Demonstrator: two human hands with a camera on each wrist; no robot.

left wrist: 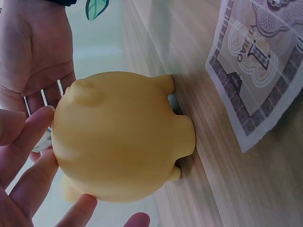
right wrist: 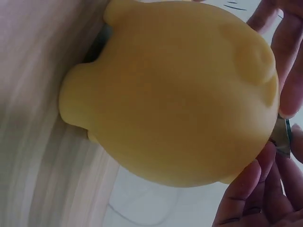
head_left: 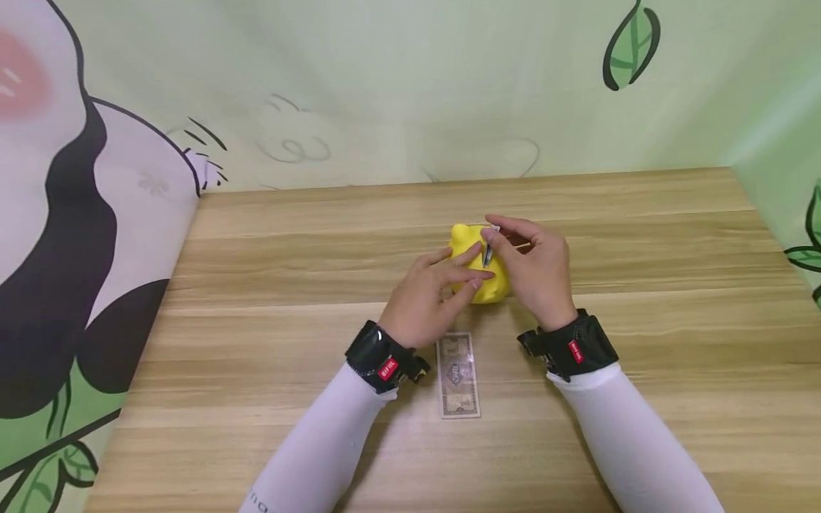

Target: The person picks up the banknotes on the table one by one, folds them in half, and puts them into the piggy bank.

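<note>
A yellow piggy bank (head_left: 467,236) stands on its short legs on the wooden table; its round body (left wrist: 118,137) fills much of both wrist views. Across its top lies my left hand (head_left: 420,296), fingers spread and nearly straight, their tips touching the surface on both sides of a folded banknote (head_left: 488,254). The thumb and fingers of my right hand (head_left: 541,271) pinch the upper end of that note. Its lower end meets the top of the bank, where the slot itself is hidden. In the right wrist view a bit of the note (right wrist: 282,137) shows between the fingers.
Another banknote (head_left: 458,377) lies flat on the table (head_left: 269,356), between my forearms and nearer to me than the bank. Behind the table hangs a pale green printed backdrop (head_left: 398,85), which also rises at both sides.
</note>
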